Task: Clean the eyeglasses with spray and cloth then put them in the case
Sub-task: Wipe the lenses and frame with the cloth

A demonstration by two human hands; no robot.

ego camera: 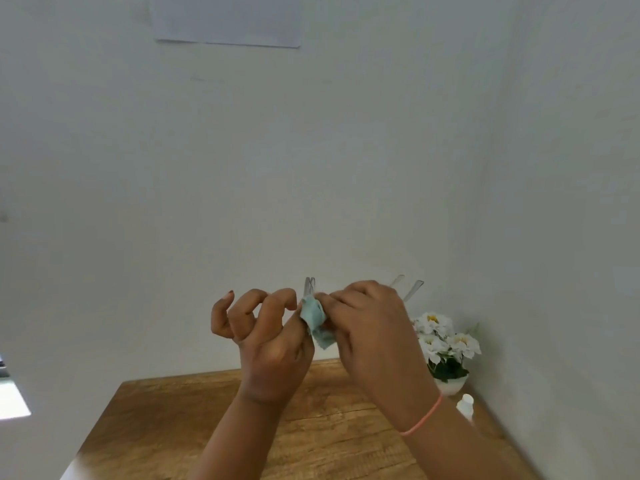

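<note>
One cloth [317, 320], one eyeglasses [414, 289], left hand [273, 344], right hand [374, 334]

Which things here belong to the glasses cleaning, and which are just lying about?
In the job: glasses, held by the right hand; cloth, pinched by the left hand; spray bottle on the table.
Lying about: flowers; paper on the wall. No case in view.

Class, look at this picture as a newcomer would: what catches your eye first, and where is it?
The left hand and right hand meet mid-frame, above the table, round a pale cloth and clear glasses. White flowers stand at the table's far right corner, with a spray bottle just before them.
</note>
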